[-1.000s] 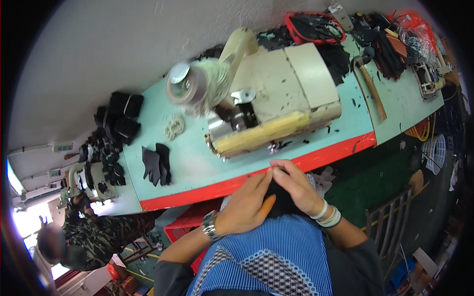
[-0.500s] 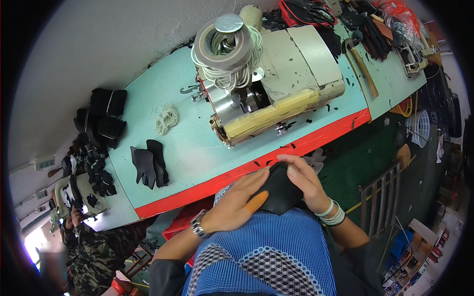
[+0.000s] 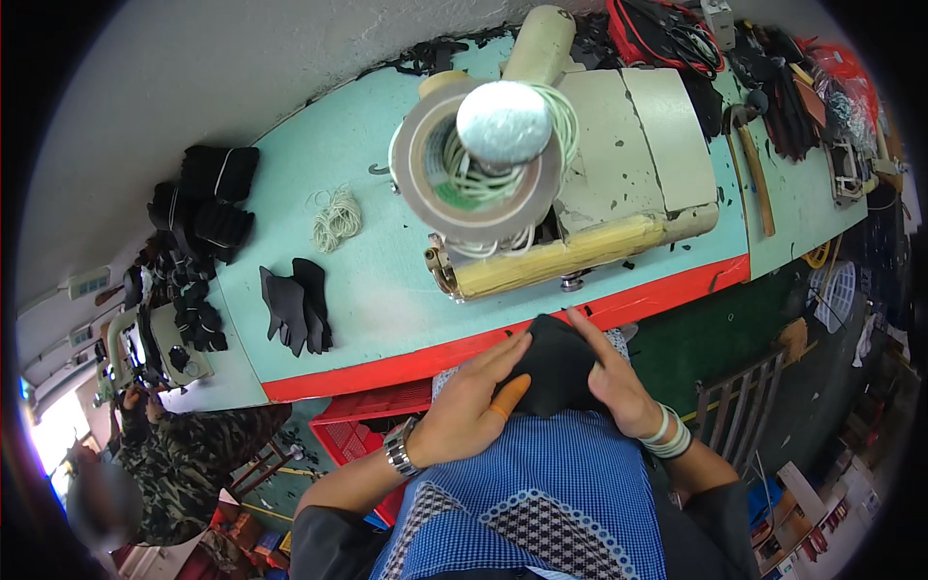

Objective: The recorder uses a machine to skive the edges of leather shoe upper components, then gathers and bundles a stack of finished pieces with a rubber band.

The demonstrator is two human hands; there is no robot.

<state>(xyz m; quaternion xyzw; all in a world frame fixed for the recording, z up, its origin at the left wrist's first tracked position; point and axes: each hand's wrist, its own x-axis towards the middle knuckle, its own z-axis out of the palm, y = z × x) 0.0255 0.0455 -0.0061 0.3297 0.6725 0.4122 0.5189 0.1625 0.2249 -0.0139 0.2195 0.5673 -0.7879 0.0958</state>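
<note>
A black, leather-like piece (image 3: 558,369) lies over my lap, between my two hands, at the table's front edge. My left hand (image 3: 471,404) rests along its left side with fingers stretched out; an orange finger cot (image 3: 509,396) covers the thumb. On the other side, my right hand (image 3: 623,391) touches the piece, its index finger extended along the far right edge. Neither hand's fingers are wrapped round it. A blue checked apron (image 3: 551,464) spreads beneath. Whatever lies under the piece is hidden.
A sewing machine (image 3: 628,145) stands on the pale green table (image 3: 377,319), partly hidden by a tape roll (image 3: 416,184). Left are cord (image 3: 336,220), black cut pieces (image 3: 295,307) and bundles (image 3: 217,174). A hammer (image 3: 759,184) lies right; a red crate (image 3: 353,425) is below. Another person works far left.
My view has shifted, so the machine and tape roll appear farther right, with the roll larger. My right index finger has straightened; both hands stay at the black piece.
</note>
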